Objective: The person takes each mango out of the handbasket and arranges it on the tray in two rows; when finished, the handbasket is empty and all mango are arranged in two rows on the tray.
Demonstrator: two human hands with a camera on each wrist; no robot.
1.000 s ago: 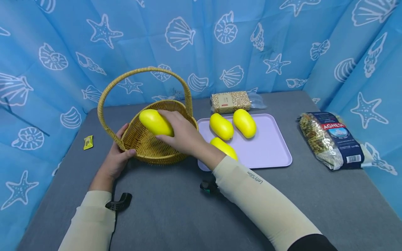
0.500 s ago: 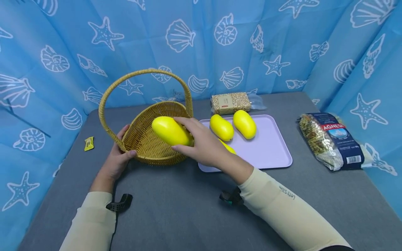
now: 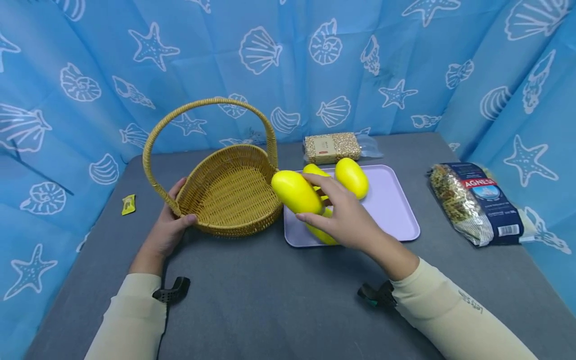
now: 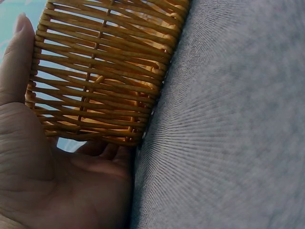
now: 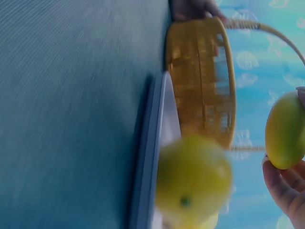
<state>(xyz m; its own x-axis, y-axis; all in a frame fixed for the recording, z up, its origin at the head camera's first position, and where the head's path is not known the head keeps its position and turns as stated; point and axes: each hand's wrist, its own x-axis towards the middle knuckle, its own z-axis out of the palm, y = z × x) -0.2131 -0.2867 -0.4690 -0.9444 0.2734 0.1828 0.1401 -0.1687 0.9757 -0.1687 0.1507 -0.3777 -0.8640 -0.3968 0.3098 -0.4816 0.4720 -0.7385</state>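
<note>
In the head view my right hand (image 3: 346, 212) grips a yellow mango (image 3: 296, 192) above the left end of a lilac tray (image 3: 387, 215). Under and behind that hand lie two partly covered mangoes, and another mango (image 3: 352, 178) lies at the tray's back. The right wrist view shows the held mango (image 5: 285, 131) between thumb and fingers. My left hand (image 3: 166, 232) holds the rim of a wicker basket (image 3: 234, 197) at its left, thumb over the edge. The left wrist view has the woven basket wall (image 4: 102, 71) against that hand. Only bare weave shows inside the basket.
A bag of beans or grains (image 3: 332, 148) lies behind the tray. To the right is a bag of pasta (image 3: 477, 202). A small yellow packet (image 3: 128, 204) lies left of the basket. The basket's tall handle (image 3: 155, 135) arches up in front of the blue curtain.
My right hand has moved right with the mango, from over the basket to over the tray. The left hand and the basket have stayed in place.
</note>
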